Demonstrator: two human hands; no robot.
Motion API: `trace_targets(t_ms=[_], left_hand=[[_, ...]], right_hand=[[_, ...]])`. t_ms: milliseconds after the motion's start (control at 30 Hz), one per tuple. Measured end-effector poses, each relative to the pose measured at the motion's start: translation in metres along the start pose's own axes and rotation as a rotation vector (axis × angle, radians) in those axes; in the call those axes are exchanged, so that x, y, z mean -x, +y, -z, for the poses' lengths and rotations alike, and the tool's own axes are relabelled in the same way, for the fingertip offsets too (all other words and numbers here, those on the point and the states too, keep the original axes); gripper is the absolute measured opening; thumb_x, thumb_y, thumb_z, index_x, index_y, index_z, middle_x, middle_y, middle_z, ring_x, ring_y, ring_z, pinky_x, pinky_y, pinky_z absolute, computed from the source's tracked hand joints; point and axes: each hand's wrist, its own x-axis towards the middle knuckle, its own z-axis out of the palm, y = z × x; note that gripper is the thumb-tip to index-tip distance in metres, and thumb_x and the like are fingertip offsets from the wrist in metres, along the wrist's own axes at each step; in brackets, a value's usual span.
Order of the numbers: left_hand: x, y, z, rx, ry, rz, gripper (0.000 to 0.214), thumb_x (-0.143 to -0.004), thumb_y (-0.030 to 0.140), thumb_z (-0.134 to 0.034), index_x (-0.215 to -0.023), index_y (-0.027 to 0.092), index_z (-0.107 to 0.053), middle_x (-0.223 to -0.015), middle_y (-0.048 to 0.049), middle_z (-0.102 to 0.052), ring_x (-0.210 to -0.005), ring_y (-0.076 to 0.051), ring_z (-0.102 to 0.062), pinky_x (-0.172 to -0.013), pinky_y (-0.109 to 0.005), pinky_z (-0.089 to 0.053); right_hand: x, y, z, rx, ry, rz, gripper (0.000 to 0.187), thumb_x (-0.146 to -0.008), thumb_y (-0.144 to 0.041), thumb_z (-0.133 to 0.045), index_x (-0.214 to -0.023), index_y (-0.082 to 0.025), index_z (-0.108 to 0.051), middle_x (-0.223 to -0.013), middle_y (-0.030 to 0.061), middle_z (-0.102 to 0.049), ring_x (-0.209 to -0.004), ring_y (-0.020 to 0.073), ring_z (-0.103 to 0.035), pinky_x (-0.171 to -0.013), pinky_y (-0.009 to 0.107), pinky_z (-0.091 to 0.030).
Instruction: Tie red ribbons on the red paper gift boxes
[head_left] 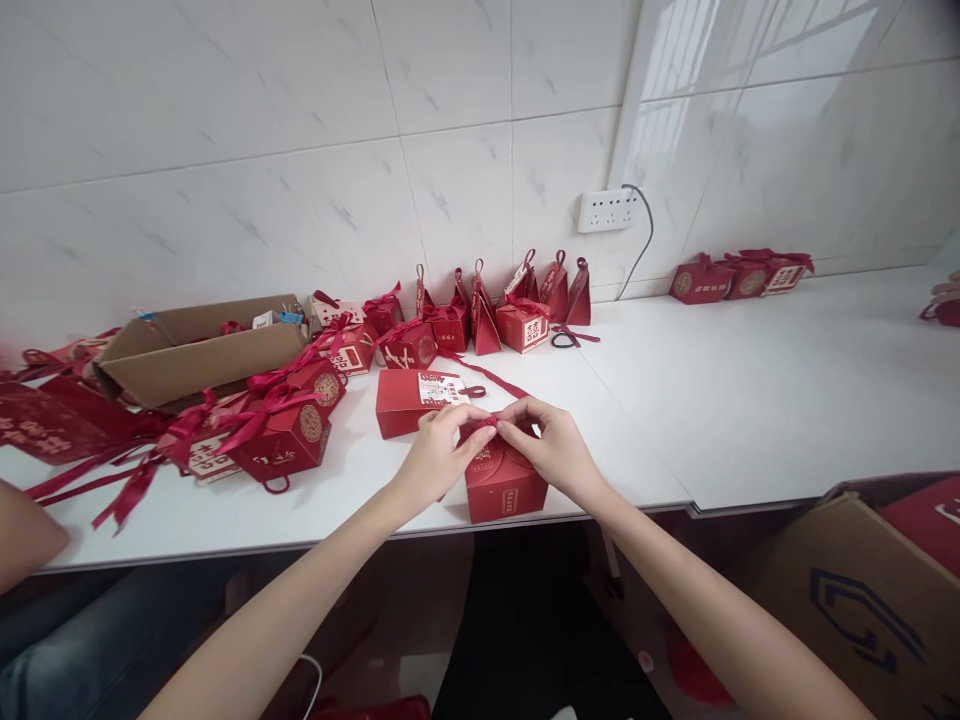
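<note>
A small red gift box [504,485] stands at the front edge of the white table [750,400]. My left hand [442,450] and my right hand [541,440] both rest on its top, fingers pinched on the dark red ribbon [486,425] there. One end of that ribbon trails back across the table toward the far boxes. A flat red box with a white label [416,398] lies just behind my left hand.
Several red ribbon-tied boxes [285,430] crowd the left, beside an open cardboard box [187,350]. More red boxes [487,310] line the tiled wall, with others [739,275] at far right. Another person's knee [26,530] shows at left. A cardboard carton [870,600] sits below right.
</note>
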Motion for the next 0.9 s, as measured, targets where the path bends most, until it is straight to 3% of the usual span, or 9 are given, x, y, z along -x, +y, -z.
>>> trace_targets(t_ms=[200,533,667,900], left_hand=[[-0.002,-0.001,-0.001,0.235,-0.018,0.045,0.023,-0.088,0.037,-0.049,-0.089,0.019,-0.062,-0.089,-0.0021,-0.066,-0.089,-0.018,-0.06,-0.082,-0.028,-0.046],[-0.003,-0.008,-0.012,0.545,-0.041,0.091,0.018,-0.085,0.035,-0.054,-0.082,0.017,-0.057,-0.076,-0.0003,-0.062,-0.075,-0.014,-0.06,-0.074,-0.025,-0.047],[-0.002,-0.011,-0.014,0.579,-0.045,0.101,0.02,-0.087,0.036,-0.053,-0.082,0.017,-0.056,-0.077,-0.001,-0.063,-0.078,-0.014,-0.061,-0.077,-0.025,-0.047],[0.002,-0.012,-0.011,0.494,0.024,0.118,0.021,-0.085,0.038,-0.055,-0.083,0.018,-0.059,-0.08,0.0004,-0.062,-0.075,-0.012,-0.058,-0.069,-0.022,-0.044]], right_hand=[[0.001,-0.001,-0.001,-0.014,0.032,0.019,0.012,-0.076,-0.029,-0.059,-0.078,-0.018,-0.061,-0.072,0.001,-0.064,-0.066,0.014,-0.058,-0.065,0.028,-0.046],[0.001,-0.001,0.003,0.019,-0.044,0.063,0.006,-0.08,-0.025,-0.056,-0.081,-0.019,-0.057,-0.073,0.0001,-0.063,-0.068,0.0138,-0.059,-0.069,0.029,-0.048],[0.002,0.0,0.006,0.089,-0.006,0.09,0.005,-0.081,-0.022,-0.055,-0.084,-0.019,-0.056,-0.079,0.0017,-0.064,-0.072,0.0148,-0.062,-0.071,0.03,-0.051],[0.021,0.001,0.01,0.406,0.049,0.358,0.005,-0.08,-0.022,-0.066,-0.076,-0.02,-0.064,-0.098,0.0084,-0.061,-0.098,0.0222,-0.061,-0.082,0.037,-0.053]])
